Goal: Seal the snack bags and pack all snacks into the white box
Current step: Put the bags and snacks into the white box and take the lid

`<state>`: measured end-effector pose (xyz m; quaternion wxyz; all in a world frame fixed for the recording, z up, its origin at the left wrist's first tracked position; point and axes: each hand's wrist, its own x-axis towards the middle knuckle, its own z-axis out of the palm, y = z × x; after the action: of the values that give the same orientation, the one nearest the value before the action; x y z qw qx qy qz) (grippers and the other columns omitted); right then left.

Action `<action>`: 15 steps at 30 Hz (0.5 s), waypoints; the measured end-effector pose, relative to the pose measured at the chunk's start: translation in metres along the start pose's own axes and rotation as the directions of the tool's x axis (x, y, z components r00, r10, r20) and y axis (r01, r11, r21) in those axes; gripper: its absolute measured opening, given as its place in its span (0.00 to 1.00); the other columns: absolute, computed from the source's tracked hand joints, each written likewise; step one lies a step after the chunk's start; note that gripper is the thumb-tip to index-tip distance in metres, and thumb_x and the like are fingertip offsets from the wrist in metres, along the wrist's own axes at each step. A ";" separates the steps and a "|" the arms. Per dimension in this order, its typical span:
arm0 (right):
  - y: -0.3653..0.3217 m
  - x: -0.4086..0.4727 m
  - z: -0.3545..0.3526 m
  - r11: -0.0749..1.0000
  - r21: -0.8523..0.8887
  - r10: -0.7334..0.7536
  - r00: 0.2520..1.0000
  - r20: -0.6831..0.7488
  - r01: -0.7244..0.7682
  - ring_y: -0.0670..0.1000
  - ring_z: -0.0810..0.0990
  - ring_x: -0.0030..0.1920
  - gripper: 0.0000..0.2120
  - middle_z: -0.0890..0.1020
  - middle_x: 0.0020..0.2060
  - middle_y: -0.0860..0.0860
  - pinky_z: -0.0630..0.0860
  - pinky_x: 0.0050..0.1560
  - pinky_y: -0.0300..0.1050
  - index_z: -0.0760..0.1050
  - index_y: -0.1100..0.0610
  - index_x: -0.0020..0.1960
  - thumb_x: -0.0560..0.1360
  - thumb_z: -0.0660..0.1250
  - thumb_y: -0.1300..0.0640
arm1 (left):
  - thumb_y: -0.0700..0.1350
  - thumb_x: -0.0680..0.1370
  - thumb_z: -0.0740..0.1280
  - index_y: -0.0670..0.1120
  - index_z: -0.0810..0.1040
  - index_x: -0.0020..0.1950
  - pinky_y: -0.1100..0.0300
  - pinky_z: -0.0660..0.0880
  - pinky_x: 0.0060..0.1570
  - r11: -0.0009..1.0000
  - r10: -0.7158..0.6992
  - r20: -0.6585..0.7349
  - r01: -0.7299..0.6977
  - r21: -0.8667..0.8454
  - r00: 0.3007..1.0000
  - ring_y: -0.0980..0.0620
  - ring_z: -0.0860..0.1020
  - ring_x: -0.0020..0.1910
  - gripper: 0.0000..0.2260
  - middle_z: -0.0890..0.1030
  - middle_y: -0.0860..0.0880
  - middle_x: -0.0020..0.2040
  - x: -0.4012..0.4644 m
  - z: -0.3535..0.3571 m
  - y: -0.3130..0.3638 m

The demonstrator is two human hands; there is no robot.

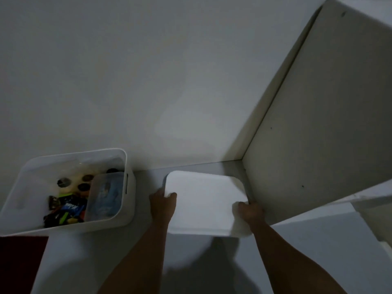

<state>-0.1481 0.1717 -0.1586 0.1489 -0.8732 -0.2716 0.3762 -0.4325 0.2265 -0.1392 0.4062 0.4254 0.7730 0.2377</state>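
2 hands gripped a white lid (pixel 203 200) lying on the tabletop (pixel 106 251): left hand (pixel 163 200) with fingers curled over its left edge, right hand (pixel 250 211) clutching its right edge. Just left stood the white box (pixel 70 160), snacks (pixel 65 209) inside

Home storage shelf (pixel 318 124) (white cabinet)

Grey flat shelf (pixel 318 251) down low, a plain pale wall (pixel 148 81) behind. Tall white side panel (pixel 318 124) on the right, leaning across the view, with a few small dark dots on it. Dark red patch (pixel 19 264) in the bottom left corner. Soft dark shadows on the shelf at the bottom.
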 end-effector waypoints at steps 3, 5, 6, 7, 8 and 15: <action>-0.016 -0.020 -0.012 0.984 0.175 -0.001 0.995 -0.098 0.018 0.65 0.80 0.59 0.17 0.83 0.55 0.65 0.71 0.51 0.48 0.79 0.67 0.60 0.78 0.68 0.56 | 0.43 0.72 0.67 0.43 0.83 0.57 0.57 0.76 0.37 0.982 0.188 -0.036 -0.188 -0.012 0.982 0.43 0.83 0.40 0.15 0.85 0.42 0.42 -0.014 -0.026 0.037; -0.030 -0.039 -0.020 0.977 0.207 -0.019 0.987 -0.158 0.052 0.66 0.80 0.60 0.20 0.83 0.55 0.66 0.71 0.53 0.48 0.79 0.67 0.59 0.77 0.65 0.52 | 0.44 0.76 0.67 0.46 0.80 0.66 0.58 0.75 0.49 0.984 0.175 0.046 -0.172 -0.051 0.984 0.43 0.82 0.53 0.19 0.84 0.44 0.55 -0.020 -0.045 0.059; -0.037 -0.048 -0.022 0.972 0.226 -0.028 0.981 -0.191 0.072 0.66 0.80 0.59 0.21 0.83 0.55 0.66 0.71 0.54 0.48 0.80 0.67 0.59 0.76 0.65 0.51 | 0.46 0.76 0.66 0.49 0.77 0.70 0.57 0.75 0.56 0.983 0.172 0.085 -0.166 -0.072 0.981 0.43 0.80 0.59 0.22 0.83 0.45 0.61 -0.020 -0.055 0.065; -0.046 -0.058 -0.023 0.962 0.255 -0.039 0.976 -0.216 0.095 0.66 0.81 0.59 0.19 0.83 0.55 0.67 0.72 0.54 0.49 0.80 0.68 0.59 0.76 0.66 0.53 | 0.48 0.75 0.66 0.51 0.74 0.73 0.54 0.75 0.62 0.980 0.186 0.107 -0.176 -0.096 0.977 0.43 0.79 0.63 0.25 0.81 0.47 0.65 -0.020 -0.067 0.070; -0.056 -0.068 -0.024 0.953 0.284 -0.040 0.972 -0.231 0.107 0.66 0.81 0.57 0.16 0.83 0.53 0.66 0.73 0.54 0.50 0.81 0.68 0.58 0.77 0.66 0.57 | 0.49 0.74 0.66 0.53 0.72 0.75 0.52 0.75 0.65 0.978 0.190 0.115 -0.179 -0.104 0.975 0.43 0.77 0.65 0.27 0.79 0.48 0.68 -0.018 -0.080 0.073; -0.128 -0.118 0.000 0.901 0.371 -0.124 0.953 -0.276 0.224 0.65 0.84 0.50 0.15 0.85 0.44 0.65 0.79 0.51 0.56 0.82 0.67 0.49 0.71 0.65 0.57 | 0.47 0.76 0.63 0.44 0.75 0.69 0.52 0.77 0.54 0.976 0.188 0.006 -0.186 -0.110 0.982 0.40 0.80 0.59 0.22 0.81 0.44 0.63 0.000 -0.180 0.063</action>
<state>-0.2618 0.2054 -0.0313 0.3888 -0.8364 -0.2464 0.2975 -0.5530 0.2557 0.0061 0.4110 0.4752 0.7122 0.3132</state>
